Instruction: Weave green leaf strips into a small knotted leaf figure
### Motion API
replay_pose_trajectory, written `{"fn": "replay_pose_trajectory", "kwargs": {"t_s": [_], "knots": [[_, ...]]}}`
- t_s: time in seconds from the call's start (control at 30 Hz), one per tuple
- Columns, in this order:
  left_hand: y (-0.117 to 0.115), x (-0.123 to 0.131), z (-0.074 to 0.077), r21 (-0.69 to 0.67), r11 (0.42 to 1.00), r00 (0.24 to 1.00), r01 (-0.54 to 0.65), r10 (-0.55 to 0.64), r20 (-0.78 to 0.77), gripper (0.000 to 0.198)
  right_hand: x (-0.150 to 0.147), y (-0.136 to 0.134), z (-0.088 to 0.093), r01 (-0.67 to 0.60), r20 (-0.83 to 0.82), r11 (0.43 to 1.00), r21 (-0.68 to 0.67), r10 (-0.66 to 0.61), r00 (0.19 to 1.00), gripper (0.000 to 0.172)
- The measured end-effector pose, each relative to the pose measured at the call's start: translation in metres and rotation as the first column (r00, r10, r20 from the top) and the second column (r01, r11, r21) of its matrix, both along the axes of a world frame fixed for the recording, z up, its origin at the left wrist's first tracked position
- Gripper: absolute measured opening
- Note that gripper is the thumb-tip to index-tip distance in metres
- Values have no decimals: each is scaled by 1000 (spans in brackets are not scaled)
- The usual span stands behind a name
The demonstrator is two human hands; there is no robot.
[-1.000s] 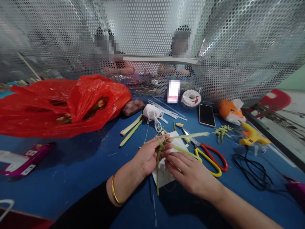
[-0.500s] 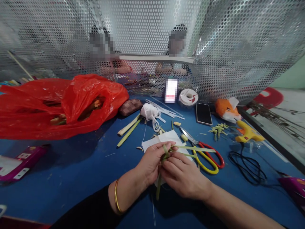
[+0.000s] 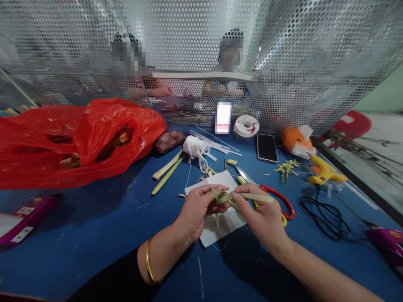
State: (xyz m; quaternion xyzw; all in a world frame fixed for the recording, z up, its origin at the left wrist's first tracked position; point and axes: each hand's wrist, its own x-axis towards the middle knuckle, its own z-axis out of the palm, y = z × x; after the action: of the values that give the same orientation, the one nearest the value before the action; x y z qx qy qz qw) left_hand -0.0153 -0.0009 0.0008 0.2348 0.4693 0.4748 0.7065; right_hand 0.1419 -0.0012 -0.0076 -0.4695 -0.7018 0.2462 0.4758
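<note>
Strips of green leaf (image 3: 224,199), folded over one another into a small piece, are held between both hands above a white paper sheet (image 3: 208,235). My left hand (image 3: 195,212) pinches the folded part with thumb and fingers. My right hand (image 3: 262,214) pinches the strips just to the right of the fold, and a flat pale end sticks out past its fingers. Beside and partly behind my right hand lie scissors (image 3: 280,199) with one red and one yellow handle. The hand hides much of the yellow handle.
On the blue table (image 3: 103,239) lie a red plastic bag (image 3: 138,134), a brown checked pouch (image 3: 170,141), white yarn (image 3: 195,147), cut stalks (image 3: 168,173), a ribbon spool (image 3: 246,126), a dark phone (image 3: 267,147), and a yellow glue gun (image 3: 327,172) with its black cable. A perforated screen stands behind.
My right hand has moved right and up, away from my left hand, its fingers now on the strips. The folded leaf is turned, and more of the paper shows. The view has shifted slightly.
</note>
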Motion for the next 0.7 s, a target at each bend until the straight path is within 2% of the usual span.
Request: {"fn": "replay_pose_trajectory", "kwargs": {"t_s": [0.13,0.3,0.43,0.5,0.63,0.7], "knots": [[0,-1,4,-43,999,999,-27,28,26,11,3,2,-1,-19,106,996,87,10,994,10],[-1,-1,4,-58,998,998,-11,14,56,11,5,4,-2,83,225,981,176,-122,967,8],[0,-2,2,-62,998,998,-14,18,67,12,4,3,-2,48,259,966,253,-115,959,10],[0,-2,1,-58,998,996,-26,31,86,12,3,2,-1,59,212,975,214,-105,972,9],[0,-1,3,-96,995,991,-2,15,133,13,0,5,-3,132,0,991,-25,-132,991,6],[1,-1,4,-121,993,992,-5,20,126,13,-1,7,-6,169,-63,982,-80,-174,983,9]]}}
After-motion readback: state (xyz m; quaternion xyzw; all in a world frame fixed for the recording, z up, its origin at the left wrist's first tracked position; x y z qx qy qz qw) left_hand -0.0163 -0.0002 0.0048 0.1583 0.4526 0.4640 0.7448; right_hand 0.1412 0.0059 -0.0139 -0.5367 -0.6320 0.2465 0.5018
